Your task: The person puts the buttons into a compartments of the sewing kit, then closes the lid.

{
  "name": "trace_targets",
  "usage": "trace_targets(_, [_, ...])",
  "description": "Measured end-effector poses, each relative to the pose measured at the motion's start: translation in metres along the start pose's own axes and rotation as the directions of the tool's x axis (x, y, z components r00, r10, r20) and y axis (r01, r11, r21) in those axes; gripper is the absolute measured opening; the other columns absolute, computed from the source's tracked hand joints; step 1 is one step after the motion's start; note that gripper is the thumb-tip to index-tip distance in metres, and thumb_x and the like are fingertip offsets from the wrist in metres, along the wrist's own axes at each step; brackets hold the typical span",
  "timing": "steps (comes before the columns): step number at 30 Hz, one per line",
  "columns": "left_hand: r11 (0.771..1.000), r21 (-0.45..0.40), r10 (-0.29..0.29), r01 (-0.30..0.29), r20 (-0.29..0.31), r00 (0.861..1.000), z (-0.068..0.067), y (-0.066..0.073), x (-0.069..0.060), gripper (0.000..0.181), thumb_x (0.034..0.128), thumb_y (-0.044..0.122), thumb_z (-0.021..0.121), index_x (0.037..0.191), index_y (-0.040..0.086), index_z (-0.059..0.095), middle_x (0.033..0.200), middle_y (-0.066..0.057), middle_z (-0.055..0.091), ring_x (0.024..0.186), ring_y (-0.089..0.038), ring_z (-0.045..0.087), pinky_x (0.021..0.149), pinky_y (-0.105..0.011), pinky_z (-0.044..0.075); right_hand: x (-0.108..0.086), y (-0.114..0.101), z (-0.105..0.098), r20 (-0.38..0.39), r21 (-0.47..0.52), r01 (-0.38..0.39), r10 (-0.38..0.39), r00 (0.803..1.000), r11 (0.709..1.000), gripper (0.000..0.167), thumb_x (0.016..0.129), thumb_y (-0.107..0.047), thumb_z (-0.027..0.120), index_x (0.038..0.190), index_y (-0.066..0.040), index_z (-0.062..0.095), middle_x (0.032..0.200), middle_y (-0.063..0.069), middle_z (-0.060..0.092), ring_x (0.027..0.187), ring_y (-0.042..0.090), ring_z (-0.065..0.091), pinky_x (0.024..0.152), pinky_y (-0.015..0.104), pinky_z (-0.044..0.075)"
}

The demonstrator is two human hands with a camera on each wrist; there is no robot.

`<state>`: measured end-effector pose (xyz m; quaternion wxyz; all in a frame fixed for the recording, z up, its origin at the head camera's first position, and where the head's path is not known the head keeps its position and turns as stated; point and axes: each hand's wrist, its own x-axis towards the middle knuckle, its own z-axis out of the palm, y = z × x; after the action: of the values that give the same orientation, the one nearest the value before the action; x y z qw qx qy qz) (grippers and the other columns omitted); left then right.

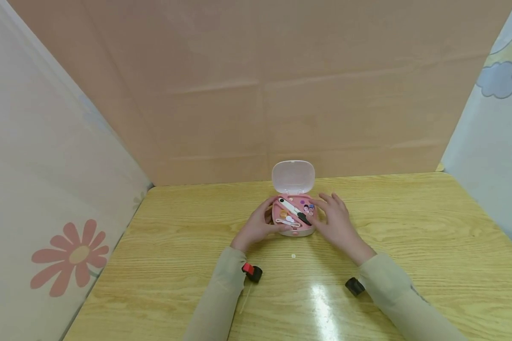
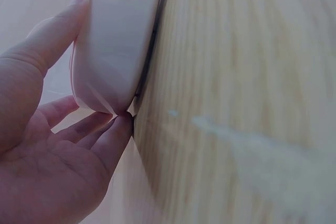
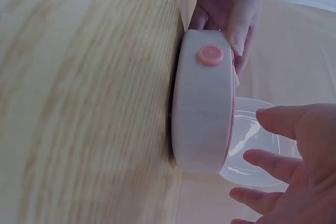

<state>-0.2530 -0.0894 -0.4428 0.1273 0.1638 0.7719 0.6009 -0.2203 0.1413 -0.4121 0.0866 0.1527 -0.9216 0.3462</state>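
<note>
A small pink and white sewing box [image 1: 304,233] stands on the table with its clear lid [image 1: 293,177] raised. In its pink tray lie a white and black tool [image 1: 289,205] set diagonally, several small buttons [image 1: 309,208] on the right and a pale looped item at the front left. My left hand [image 1: 258,225] grips the box's left side, thumb on the front rim and fingers against the side wall, as the left wrist view shows. My right hand [image 1: 334,222] hovers at the right edge with fingers spread; in the right wrist view [image 3: 310,156] they hold nothing.
A small white button [image 1: 293,255] lies on the wooden table [image 1: 175,265] in front of the box. A beige backdrop [image 1: 222,118] rises behind the table. Black wrist-camera pieces [image 1: 355,286] hang at the cuffs.
</note>
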Motion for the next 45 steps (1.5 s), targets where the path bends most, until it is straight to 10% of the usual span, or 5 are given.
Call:
trace_targets(32, [0.998,-0.044,0.036,-0.035,0.023,0.999,-0.002,0.018,-0.010,0.083,0.0790,0.004,0.078,0.148,0.009,0.032,0.144,-0.013,0.041,0.127,-0.025,0.045,0.102,-0.038,0.040,-0.045,-0.020,0.009,0.110,-0.034,-0.002,0.005,0.994,0.999,0.065,0.089,-0.030,0.068,0.143,-0.003,0.042,0.151,0.032,0.015,0.135,0.055,0.008,0.102,0.072,0.009])
trace_targets(45, [0.999,-0.036,0.041,-0.041,0.010,0.999,0.001,0.016,-0.009,0.080,0.0793,0.005,0.078,0.146,0.010,0.035,0.140,-0.008,0.045,0.126,-0.025,0.046,0.102,-0.038,0.041,-0.055,-0.028,0.013,0.112,0.077,0.012,-0.021,0.994,0.997,0.062,0.087,-0.023,0.071,0.140,-0.002,0.045,0.151,0.030,0.017,0.132,0.054,0.022,0.097,0.069,0.028])
